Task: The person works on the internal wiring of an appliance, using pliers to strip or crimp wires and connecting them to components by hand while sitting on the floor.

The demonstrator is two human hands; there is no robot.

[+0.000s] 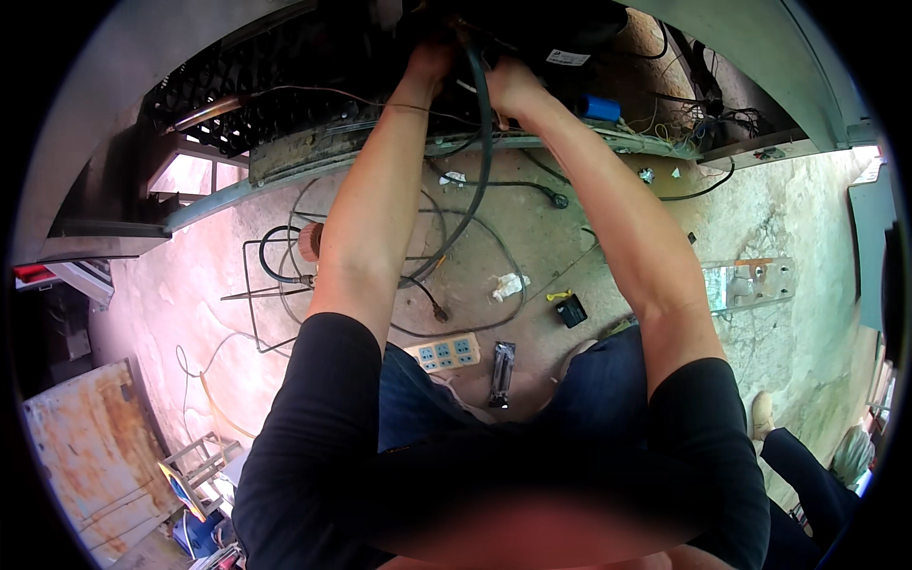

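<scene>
Both my arms reach up into the dark underside of a large metal cabinet (214, 211). My left hand (432, 65) is inside it, just left of a thick dark hose (483, 123); shadow hides its fingers. Close to the hose's right side is my right hand (514, 87), bent inward, its grip mostly hidden. The hose runs down between my forearms and curves onto the floor. A rounded black casing with a white label (567, 58) lies right of my right hand, above a blue cylinder (599, 107).
On the floor lie a plug on a black cable (558, 200), a power strip (446, 354), a small black box (571, 311) and a black packaged item (503, 374). A wire frame (249, 275) stands left of my arm. Loose wires (727, 119) hang at right. Another person's shoe (762, 415) is at lower right.
</scene>
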